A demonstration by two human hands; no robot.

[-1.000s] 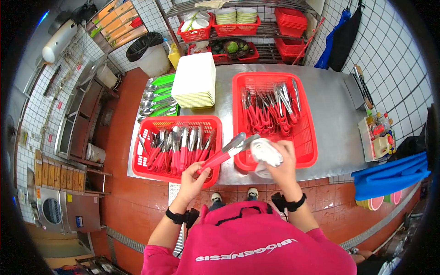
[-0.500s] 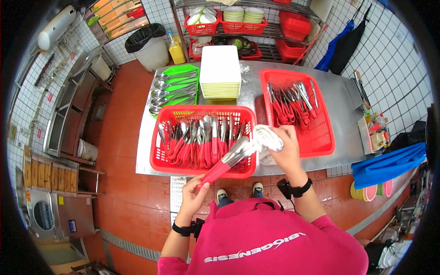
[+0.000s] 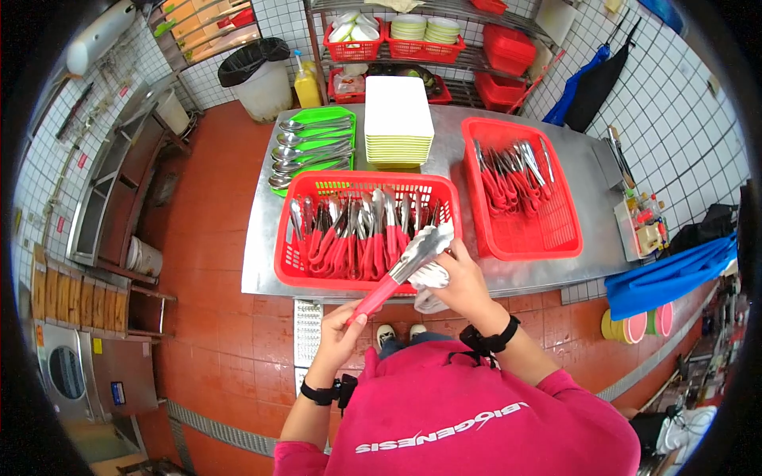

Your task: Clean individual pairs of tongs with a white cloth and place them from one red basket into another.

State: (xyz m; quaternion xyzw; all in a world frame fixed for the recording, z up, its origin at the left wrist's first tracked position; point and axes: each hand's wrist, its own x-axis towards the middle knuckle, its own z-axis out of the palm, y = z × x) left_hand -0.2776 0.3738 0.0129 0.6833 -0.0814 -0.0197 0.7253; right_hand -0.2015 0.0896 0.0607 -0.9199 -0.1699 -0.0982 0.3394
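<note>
My left hand (image 3: pixel 341 332) is closed round the red handle of a pair of metal tongs (image 3: pixel 378 297), held slantwise over the near edge of the table. A white cloth (image 3: pixel 431 276) is in my right hand (image 3: pixel 463 279), pressed against the tongs' metal end; part of it hangs below the hand. Just beyond the tongs is a red perforated basket (image 3: pixel 287 274) packed with several red-handled tongs (image 3: pixel 349 238). On the right, a second red basket (image 3: pixel 541 244) holds more red-handled tongs (image 3: pixel 508 178), heaped toward its far end.
The steel table (image 3: pixel 259 238) also bears a green tray (image 3: pixel 343 163) of large metal spoons (image 3: pixel 313 139) and a stack of white rectangular plates (image 3: pixel 399 111). Shelves with red baskets (image 3: pixel 353 50) stand behind it. A condiment caddy (image 3: pixel 627 230) and a blue cloth (image 3: pixel 675 271) are at the right.
My right hand and the cloth have come nearer to me, from the tip of the tongs to the side of their metal end. The tongs remain in my left hand. The view has shifted slightly.
</note>
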